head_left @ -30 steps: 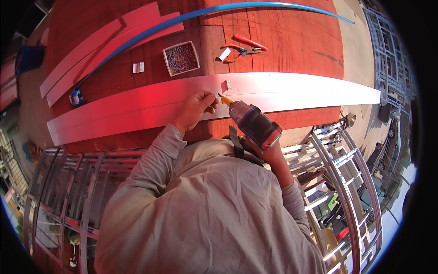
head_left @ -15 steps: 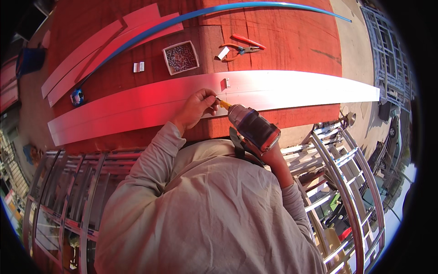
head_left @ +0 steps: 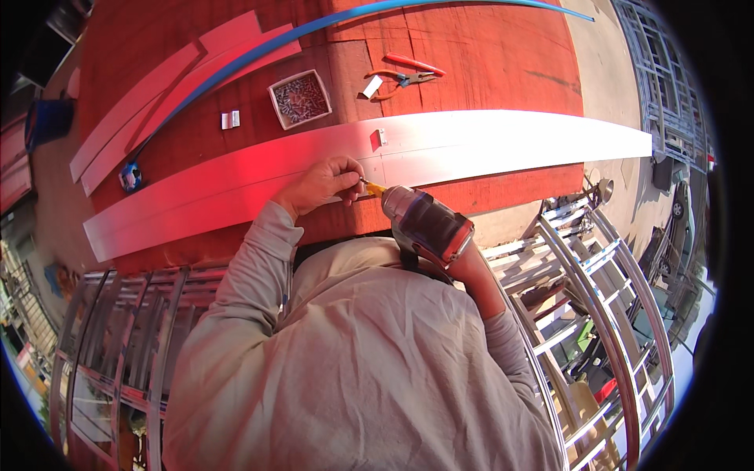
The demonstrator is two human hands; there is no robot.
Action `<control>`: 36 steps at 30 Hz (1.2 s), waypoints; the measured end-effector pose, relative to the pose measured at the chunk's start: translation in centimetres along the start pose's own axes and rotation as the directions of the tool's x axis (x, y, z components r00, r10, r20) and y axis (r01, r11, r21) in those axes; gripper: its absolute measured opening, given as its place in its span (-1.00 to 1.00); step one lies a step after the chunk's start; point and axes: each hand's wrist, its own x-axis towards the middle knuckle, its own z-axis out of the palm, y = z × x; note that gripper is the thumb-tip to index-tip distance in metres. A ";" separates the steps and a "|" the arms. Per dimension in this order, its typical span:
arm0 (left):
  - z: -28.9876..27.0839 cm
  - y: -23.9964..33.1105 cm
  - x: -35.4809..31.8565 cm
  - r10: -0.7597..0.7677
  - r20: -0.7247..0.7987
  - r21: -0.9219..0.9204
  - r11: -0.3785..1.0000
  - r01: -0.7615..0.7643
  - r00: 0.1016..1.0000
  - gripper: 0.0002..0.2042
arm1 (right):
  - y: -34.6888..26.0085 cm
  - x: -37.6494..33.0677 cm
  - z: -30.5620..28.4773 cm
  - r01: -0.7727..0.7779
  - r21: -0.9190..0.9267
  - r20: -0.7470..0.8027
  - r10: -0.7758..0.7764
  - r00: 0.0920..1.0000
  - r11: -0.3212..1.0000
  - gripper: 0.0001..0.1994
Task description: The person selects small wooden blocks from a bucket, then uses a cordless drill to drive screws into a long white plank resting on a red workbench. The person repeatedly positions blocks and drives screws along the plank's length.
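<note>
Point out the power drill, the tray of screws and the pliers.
power drill (head_left: 428, 224), head view, on its dark body.
tray of screws (head_left: 300, 98), head view, on the screws inside.
pliers (head_left: 404, 78), head view, near the pivot.

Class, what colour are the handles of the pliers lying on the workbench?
Orange-red handles on the pliers, seen best in the head view.

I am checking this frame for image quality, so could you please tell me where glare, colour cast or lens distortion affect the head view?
Head view: sunlight blows out the right part of the long white panel, while its left part takes a red cast; the fisheye lens bends the panel and the blue strip into arcs; the corners are black; the left hand and the drill stay sharp.
</note>
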 end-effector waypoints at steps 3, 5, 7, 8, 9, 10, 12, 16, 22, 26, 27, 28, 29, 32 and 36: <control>1.3 -0.1 0.8 -0.018 -0.051 -0.105 0.994 0.013 0.999 -0.83 | 0.1 -0.7 0.2 -0.098 0.129 -0.045 0.104 0.993 0.987 -0.66; 2.4 -0.7 2.0 0.083 -0.109 -0.165 0.981 -0.101 0.991 -0.82 | 0.3 -1.2 0.2 -0.156 0.194 -0.070 0.173 0.982 0.968 -0.67; 2.7 -1.4 3.5 0.149 -0.233 -0.054 0.985 -0.165 0.961 -0.81 | 0.8 -1.7 0.1 -0.156 0.159 -0.107 0.174 0.979 0.975 -0.68; 2.3 -1.4 4.9 0.180 -0.317 0.085 0.983 -0.162 0.931 -0.80 | 1.1 -2.0 0.1 -0.150 0.103 -0.132 0.163 0.978 0.983 -0.68; 2.0 -1.5 6.2 0.212 -0.400 0.223 0.966 -0.129 0.892 -0.79 | 1.5 -2.3 0.1 -0.144 0.047 -0.157 0.150 0.976 0.988 -0.67; 2.0 -1.6 7.4 0.342 -0.500 0.516 0.855 -0.043 0.796 -0.77 | 1.9 -2.7 0.2 -0.140 0.002 -0.187 0.138 0.973 0.990 -0.67; 1.7 -1.7 8.5 0.463 -0.405 0.766 0.642 0.016 0.788 -0.76 | 2.9 -3.4 0.4 -0.163 0.037 -0.237 0.167 0.957 0.986 -0.65; 2.5 -1.0 10.3 0.422 -0.397 0.900 0.353 0.255 0.815 -0.75 | 4.6 -4.6 0.8 -0.220 0.159 -0.280 0.258 0.925 0.962 -0.60; 3.2 -1.3 10.8 0.530 -0.379 0.924 0.263 0.278 0.759 -0.78 | 5.9 -5.0 1.0 -0.220 0.104 -0.261 0.240 0.935 0.970 -0.60; 3.1 -2.1 11.1 0.577 -0.361 0.932 0.243 0.268 0.733 -0.79 | 6.7 -4.7 1.1 -0.207 0.072 -0.235 0.218 0.947 0.976 -0.61; 3.1 -2.2 11.2 0.587 -0.358 0.933 0.241 0.266 0.726 -0.79 | 6.8 -4.6 1.0 -0.199 0.059 -0.237 0.208 0.949 0.978 -0.61; 3.1 -2.3 11.1 0.598 -0.357 0.934 0.240 0.264 0.718 -0.79 | 7.0 -4.5 1.0 -0.170 0.059 -0.260 0.179 0.949 0.984 -0.61; 3.2 -2.3 11.1 0.591 -0.366 0.931 0.244 0.273 0.719 -0.79 | 7.0 -4.4 0.8 -0.183 0.028 -0.235 0.185 0.954 0.983 -0.62; 3.4 -2.0 11.0 0.585 -0.381 0.924 0.248 0.290 0.716 -0.80 | 7.1 -4.0 0.5 -0.167 0.005 -0.232 0.164 0.959 0.986 -0.62; 3.5 -1.5 10.8 0.539 -0.394 0.918 0.272 0.289 0.744 -0.78 | 6.9 -4.0 -0.1 -0.161 -0.001 -0.230 0.157 0.960 0.987 -0.60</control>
